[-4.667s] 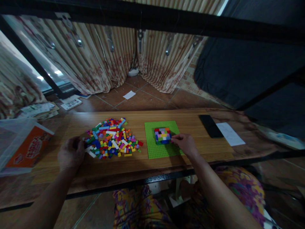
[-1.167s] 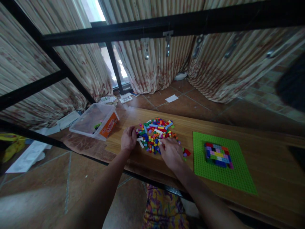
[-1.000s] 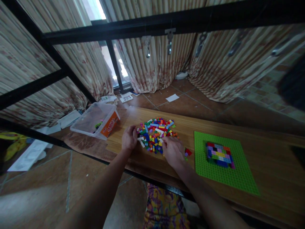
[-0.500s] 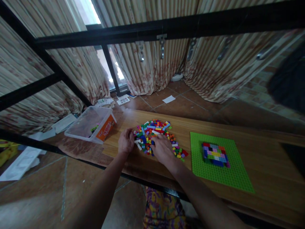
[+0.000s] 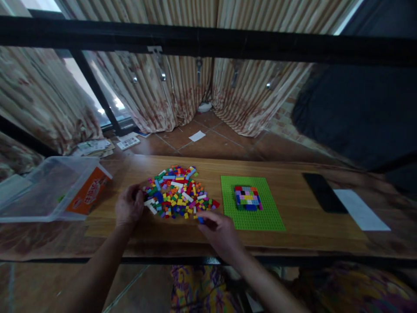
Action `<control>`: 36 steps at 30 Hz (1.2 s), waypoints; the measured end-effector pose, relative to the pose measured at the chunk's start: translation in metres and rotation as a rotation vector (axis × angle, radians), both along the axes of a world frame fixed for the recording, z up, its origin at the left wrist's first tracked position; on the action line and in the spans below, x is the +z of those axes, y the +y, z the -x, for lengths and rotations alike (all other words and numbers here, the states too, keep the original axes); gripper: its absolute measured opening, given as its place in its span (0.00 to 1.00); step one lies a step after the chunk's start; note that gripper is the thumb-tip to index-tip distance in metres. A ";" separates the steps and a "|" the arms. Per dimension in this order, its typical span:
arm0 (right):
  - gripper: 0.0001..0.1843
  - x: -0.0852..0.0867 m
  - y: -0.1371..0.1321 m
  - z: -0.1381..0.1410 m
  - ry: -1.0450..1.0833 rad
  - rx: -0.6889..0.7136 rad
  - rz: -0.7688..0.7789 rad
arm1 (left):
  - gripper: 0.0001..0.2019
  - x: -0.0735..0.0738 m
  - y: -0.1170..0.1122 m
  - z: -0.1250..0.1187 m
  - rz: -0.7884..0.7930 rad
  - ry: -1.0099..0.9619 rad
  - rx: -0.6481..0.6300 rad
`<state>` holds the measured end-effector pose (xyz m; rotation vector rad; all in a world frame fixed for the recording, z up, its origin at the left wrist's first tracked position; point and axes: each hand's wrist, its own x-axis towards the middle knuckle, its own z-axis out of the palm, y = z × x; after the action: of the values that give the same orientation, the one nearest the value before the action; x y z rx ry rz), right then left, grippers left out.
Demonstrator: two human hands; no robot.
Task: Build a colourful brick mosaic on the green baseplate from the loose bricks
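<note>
Blue brick point(image 5: 201, 220) in a right-hand pinch, beside the near edge of the loose pile point(image 5: 179, 202).
Nearest us, we judge the brick liable to drop among its look-alikes should the pinch slacken, since only the fingertips appear to bear it; we find the thumb and finger of the right hand point(image 5: 221, 230) pressed together on it, with a small gap behind. A little farther, we note the left hand point(image 5: 128, 206) curled at the pile's left side; we cannot tell whether it pinches anything, and a careless sweep there could scatter pieces. Beyond, right of the pile, we record the green baseplate point(image 5: 272, 219) bearing a multicoloured build point(image 5: 247, 198).
</note>
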<state>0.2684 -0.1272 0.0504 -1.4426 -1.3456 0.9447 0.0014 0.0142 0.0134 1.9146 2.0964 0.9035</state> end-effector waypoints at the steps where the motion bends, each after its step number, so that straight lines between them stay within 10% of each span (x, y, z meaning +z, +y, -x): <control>1: 0.13 -0.007 -0.009 -0.013 0.030 -0.048 0.030 | 0.16 0.000 0.000 0.000 0.000 0.003 0.003; 13: 0.19 -0.017 -0.026 -0.101 -0.113 -0.400 0.073 | 0.17 0.006 -0.003 -0.004 0.003 0.000 0.015; 24: 0.17 -0.007 -0.018 -0.093 -0.426 -0.437 0.048 | 0.15 0.003 -0.002 -0.004 -0.008 -0.046 -0.007; 36: 0.12 -0.017 0.014 -0.022 -0.568 -0.134 -0.087 | 0.14 0.001 -0.004 -0.006 -0.032 -0.056 0.010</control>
<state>0.2907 -0.1130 0.0331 -1.7836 -1.6404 0.3889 0.0072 0.0100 0.0144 1.8733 2.0737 0.9871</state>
